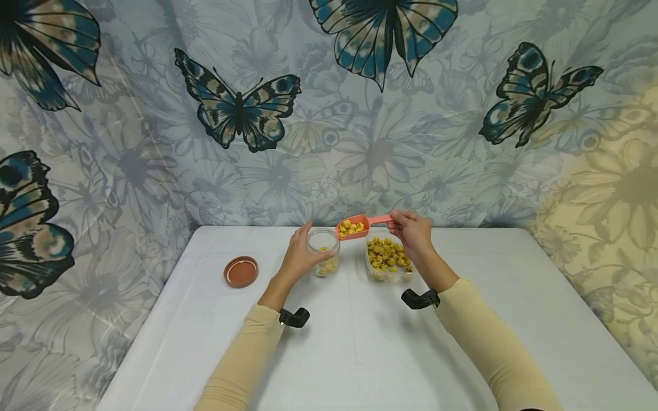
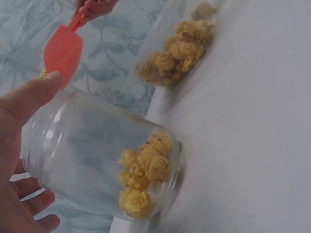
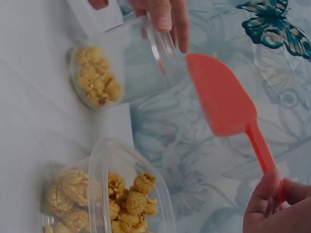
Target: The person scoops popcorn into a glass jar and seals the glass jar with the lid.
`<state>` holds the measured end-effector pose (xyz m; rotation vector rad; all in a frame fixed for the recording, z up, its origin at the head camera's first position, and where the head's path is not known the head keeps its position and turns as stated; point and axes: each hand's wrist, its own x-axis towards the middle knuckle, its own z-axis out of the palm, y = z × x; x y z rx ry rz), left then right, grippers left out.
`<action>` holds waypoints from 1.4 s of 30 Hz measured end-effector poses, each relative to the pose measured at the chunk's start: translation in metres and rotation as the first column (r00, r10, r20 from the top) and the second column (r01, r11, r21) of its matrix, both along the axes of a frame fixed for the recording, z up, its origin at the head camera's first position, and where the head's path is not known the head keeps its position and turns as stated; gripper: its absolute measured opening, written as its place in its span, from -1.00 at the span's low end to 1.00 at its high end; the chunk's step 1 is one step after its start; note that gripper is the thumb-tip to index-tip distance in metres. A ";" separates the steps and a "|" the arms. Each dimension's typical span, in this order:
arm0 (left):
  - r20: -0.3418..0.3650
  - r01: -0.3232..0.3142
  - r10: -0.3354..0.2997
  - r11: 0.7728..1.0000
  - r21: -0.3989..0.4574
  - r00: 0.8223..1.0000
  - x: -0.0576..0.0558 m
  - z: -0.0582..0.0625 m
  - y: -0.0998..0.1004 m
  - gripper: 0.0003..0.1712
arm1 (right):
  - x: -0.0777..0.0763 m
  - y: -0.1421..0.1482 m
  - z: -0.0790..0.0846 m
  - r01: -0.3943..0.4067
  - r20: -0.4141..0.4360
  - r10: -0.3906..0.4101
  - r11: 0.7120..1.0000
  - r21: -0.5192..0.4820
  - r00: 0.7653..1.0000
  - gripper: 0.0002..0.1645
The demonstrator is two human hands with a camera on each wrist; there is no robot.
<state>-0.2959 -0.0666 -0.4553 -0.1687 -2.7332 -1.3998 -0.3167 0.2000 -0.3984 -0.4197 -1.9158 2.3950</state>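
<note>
My left hand point(image 1: 303, 251) grips a clear glass jar point(image 2: 97, 145) near its rim, thumb on one side and fingers on the other. Several pieces of caramel popcorn point(image 2: 146, 165) lie at the bottom of the jar. In my right hand point(image 1: 413, 231) is the handle of a coral-red scoop point(image 1: 357, 226), pinched between thumb and fingers. Popcorn fills the scoop's bowl, and its tip is right at the jar's mouth. Below the right hand stands a clear plastic tub point(image 1: 377, 275) of popcorn; the right wrist view shows its rim point(image 3: 99, 189) up close.
A brown round lid point(image 1: 240, 272) lies on the white table point(image 1: 349, 354), left of the jar. Behind the table's far edge hangs a grey-blue cloth backdrop point(image 1: 329, 131) with butterflies. Each wrist wears a black camera mount point(image 1: 295, 317).
</note>
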 end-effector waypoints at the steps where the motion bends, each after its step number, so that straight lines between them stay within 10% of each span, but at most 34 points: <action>1: 0.006 -0.005 0.005 1.000 0.006 1.000 0.000 -0.001 -0.001 0.22 | 0.000 0.000 0.000 -0.003 0.001 0.003 1.000 -0.002 1.000 -0.65; 23: 0.046 0.008 -0.010 0.999 0.049 0.999 -0.004 -0.020 -0.005 0.18 | 0.003 -0.005 0.002 -0.019 -0.017 0.019 1.000 0.004 1.000 -0.85; 42: 0.026 -0.019 0.015 0.990 0.139 1.000 -0.001 -0.028 -0.003 0.04 | 0.000 -0.023 0.015 -0.004 -0.154 0.044 0.969 0.249 0.987 -0.56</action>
